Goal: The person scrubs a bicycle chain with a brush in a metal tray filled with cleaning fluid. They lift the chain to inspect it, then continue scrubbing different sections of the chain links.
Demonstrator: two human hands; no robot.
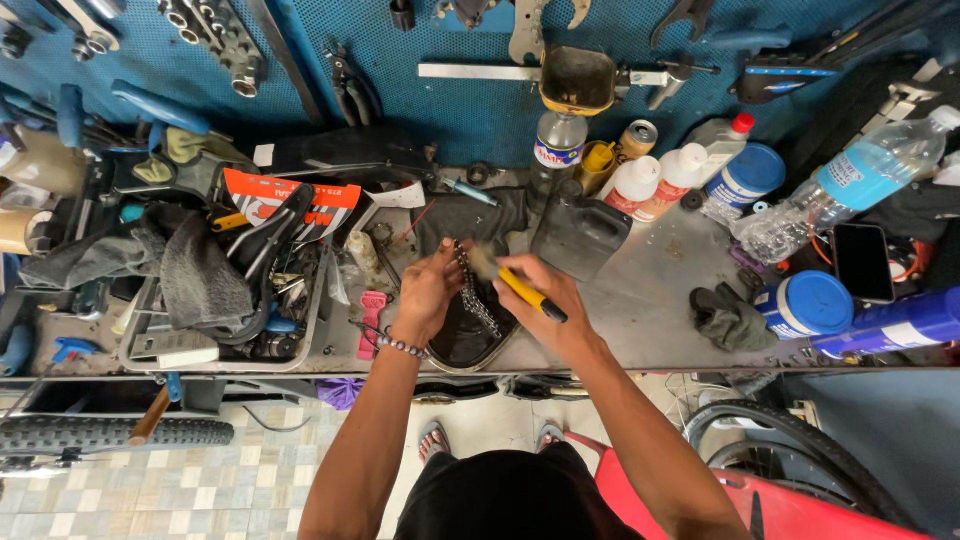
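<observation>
My left hand (428,288) pinches the top of a greasy bicycle chain (476,298), which hangs down into a dark shallow basin (462,345) at the bench's front edge. My right hand (542,290) grips a brush with a yellow and black handle (528,296), its bristle end against the chain near my left fingers. A beaded bracelet (400,345) circles my left wrist.
A grey tray (135,345) at left holds rags, a saddle and small parts. Bottles, cans and blue-lidded tubs (805,303) crowd the back and right. A dark rag (728,318) lies right of my hands. Tools hang on the blue pegboard (450,110). Tyres (110,433) sit below.
</observation>
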